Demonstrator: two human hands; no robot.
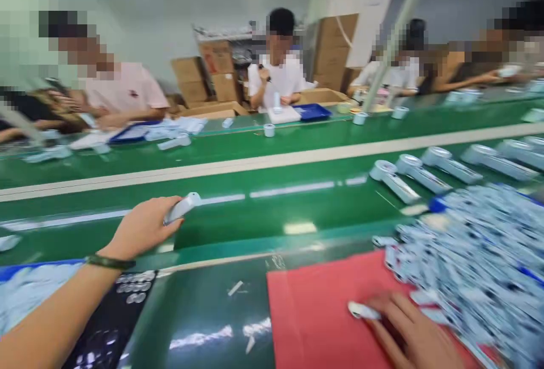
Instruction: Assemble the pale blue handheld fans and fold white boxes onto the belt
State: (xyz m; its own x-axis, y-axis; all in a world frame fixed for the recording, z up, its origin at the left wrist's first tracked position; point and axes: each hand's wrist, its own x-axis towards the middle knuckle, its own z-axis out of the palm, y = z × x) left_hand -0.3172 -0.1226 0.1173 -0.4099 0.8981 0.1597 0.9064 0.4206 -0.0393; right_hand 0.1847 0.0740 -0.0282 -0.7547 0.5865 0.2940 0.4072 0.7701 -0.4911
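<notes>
My left hand (142, 224) reaches over the green conveyor belt, its fingers wrapped round a pale, elongated plastic part (183, 208) with a rounded end. Low on the right, my right hand (408, 326) is above a red mat (314, 306), blurred by motion. Between its fingertips is a small pale-blue plastic piece (362, 310) with a rounded end. A large heap of similar pale-blue plastic pieces (476, 255) lies beside my right hand and spills onto the mat's edge. Part of each held piece is hidden by the fingers.
Several pale devices with round heads and handles (393, 181) lie in a row on the belt (272, 204) at right. A black sheet with round clear stickers (114, 312) lies under my left forearm. Across the belt, several people work beside blue trays (313, 111) and cardboard boxes (335, 46).
</notes>
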